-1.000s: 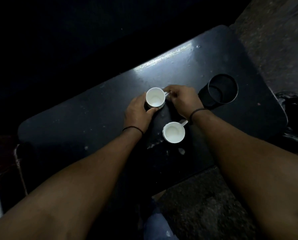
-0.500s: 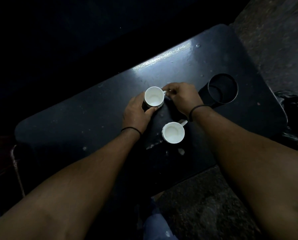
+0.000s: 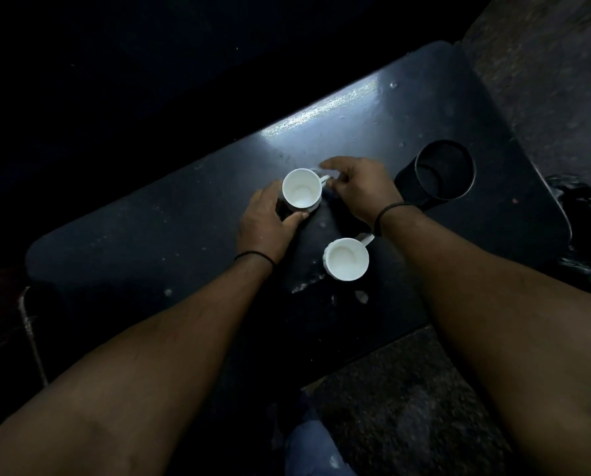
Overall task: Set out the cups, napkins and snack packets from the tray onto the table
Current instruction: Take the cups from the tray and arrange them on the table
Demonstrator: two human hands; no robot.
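Observation:
Two empty white cups stand on the dark table. The far cup is held from the left by my left hand, which wraps its side. My right hand is at that cup's handle, with fingers spread over it and thumb and finger near the handle. The near cup stands alone, its handle pointing right, just under my right wrist. No tray, napkins or snack packets show in the dim view.
A round black cup-holder ring sits in the table's right end. A dark bag lies beyond the right edge. Rough floor shows below the table, and a metal chair frame at the left.
The far cup and both hands have hardly shifted. My right hand's fingers have spread open over the handle.

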